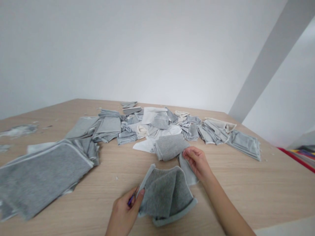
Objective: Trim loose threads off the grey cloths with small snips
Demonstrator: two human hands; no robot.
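My L hand [125,208] has a dark-grey knit cloth w/ pale bound edges [158,190] pinched at its L side; R hand [197,162] has fingertips together by a light-grey thin cloth [190,172], can't tell if they've got it. Under all: pale wood-grain table [98,200]. Far side, wide spread of grey, white & cream cloths [159,121]; to my L, grey folded cloth stack [44,173]. My dark-grey cloth's near me, mid-table, L binding running up & away to R, lower binding rising R; long axis unclear. Smallest: slim purple item [131,200] in L grip.
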